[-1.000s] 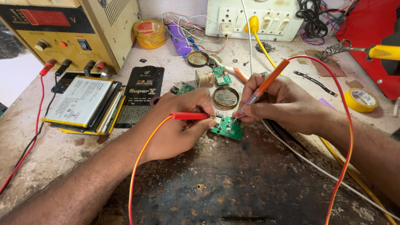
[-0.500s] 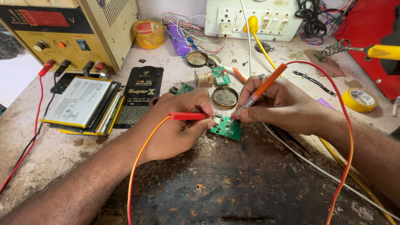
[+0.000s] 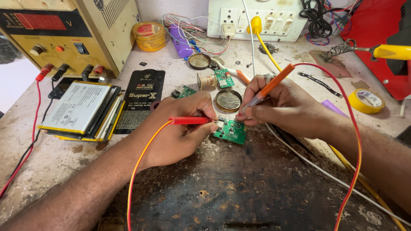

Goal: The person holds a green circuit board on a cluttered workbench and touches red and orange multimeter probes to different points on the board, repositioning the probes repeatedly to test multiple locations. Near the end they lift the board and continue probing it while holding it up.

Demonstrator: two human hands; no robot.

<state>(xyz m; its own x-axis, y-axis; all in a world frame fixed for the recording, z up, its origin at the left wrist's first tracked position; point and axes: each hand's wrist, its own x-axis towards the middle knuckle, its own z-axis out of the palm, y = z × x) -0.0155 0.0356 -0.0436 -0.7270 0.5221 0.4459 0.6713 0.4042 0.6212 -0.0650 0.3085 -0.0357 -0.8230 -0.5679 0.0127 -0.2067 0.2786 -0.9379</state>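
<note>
Two probes (red, orange) touch green board (image 3: 231, 130) — fingers gripping.

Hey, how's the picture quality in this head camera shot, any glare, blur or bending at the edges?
Head view: even daylight, soft shadows under the left hand and right hand; the green circuit board and both probes are sharp; a bright washed-out patch at the left edge by the power supply; wide-angle bending shows in the forearms at the lower corners.

worn workbench (image 3: 265, 201) | white switchboard (image 3: 257, 19) on wall | daylight
</note>
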